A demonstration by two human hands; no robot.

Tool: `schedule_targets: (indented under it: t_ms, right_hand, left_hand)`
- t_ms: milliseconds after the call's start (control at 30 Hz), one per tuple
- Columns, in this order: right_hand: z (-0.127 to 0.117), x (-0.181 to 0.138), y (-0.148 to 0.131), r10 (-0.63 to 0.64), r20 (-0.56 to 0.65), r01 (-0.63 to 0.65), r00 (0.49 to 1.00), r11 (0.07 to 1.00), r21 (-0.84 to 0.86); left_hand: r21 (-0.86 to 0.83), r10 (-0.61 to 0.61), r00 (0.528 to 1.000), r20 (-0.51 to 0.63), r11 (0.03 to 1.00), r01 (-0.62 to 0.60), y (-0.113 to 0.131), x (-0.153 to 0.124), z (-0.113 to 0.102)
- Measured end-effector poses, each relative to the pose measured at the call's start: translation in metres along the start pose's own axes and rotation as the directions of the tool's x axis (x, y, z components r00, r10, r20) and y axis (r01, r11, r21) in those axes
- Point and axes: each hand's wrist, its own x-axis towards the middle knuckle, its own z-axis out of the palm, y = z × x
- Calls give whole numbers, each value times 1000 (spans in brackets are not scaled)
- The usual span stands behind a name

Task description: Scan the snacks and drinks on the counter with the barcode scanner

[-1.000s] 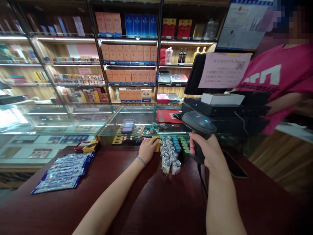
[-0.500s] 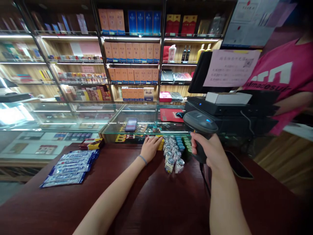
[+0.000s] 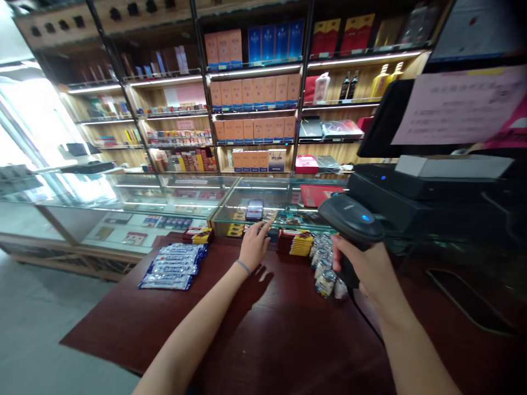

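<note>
My right hand (image 3: 364, 266) grips the handle of a black barcode scanner (image 3: 349, 222) with a blue light, held over a cluster of small clear jars (image 3: 325, 269) on the dark red counter (image 3: 267, 334). My left hand (image 3: 254, 244) hovers above the counter with fingers stretched out, holding nothing, its fingertips close to the glass case's edge. A stack of red and yellow packets (image 3: 296, 242) lies just to its right. A phone (image 3: 254, 209) rests on the glass case behind it.
Blue wrapped packs (image 3: 175, 265) lie at the counter's left; another red-yellow stack (image 3: 198, 235) sits behind them. A glass display case (image 3: 164, 203) runs along the back, shelves of boxes beyond. A black register with a screen (image 3: 411, 175) stands right; a pink sleeve shows behind it.
The view has swung left. My left hand has lifted off the red and yellow packets and moved left, fingers now stretched out. My right hand keeps hold of the scanner.
</note>
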Motion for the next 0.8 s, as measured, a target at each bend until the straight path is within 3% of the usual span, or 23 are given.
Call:
schedule_targets:
  t_ms: [200, 333, 533, 800]
  right_hand:
    - [45, -13, 12, 40, 125, -42, 991, 999, 10]
    - [78, -22, 33, 62, 179, -57, 982, 998, -32]
    - [113, -34, 65, 77, 225, -65, 971, 996, -61]
    - [124, -37, 85, 96, 321, -66, 942, 992, -105]
  left_hand:
    - [75, -108, 992, -61, 991, 113, -67, -29, -51]
    - [157, -179, 982, -58, 970, 186, -107, -53, -71]
    - [269, -254, 966, -55, 928, 259, -141, -76, -82]
    - [370, -433, 900, -49, 829, 419, -159, -83, -78]
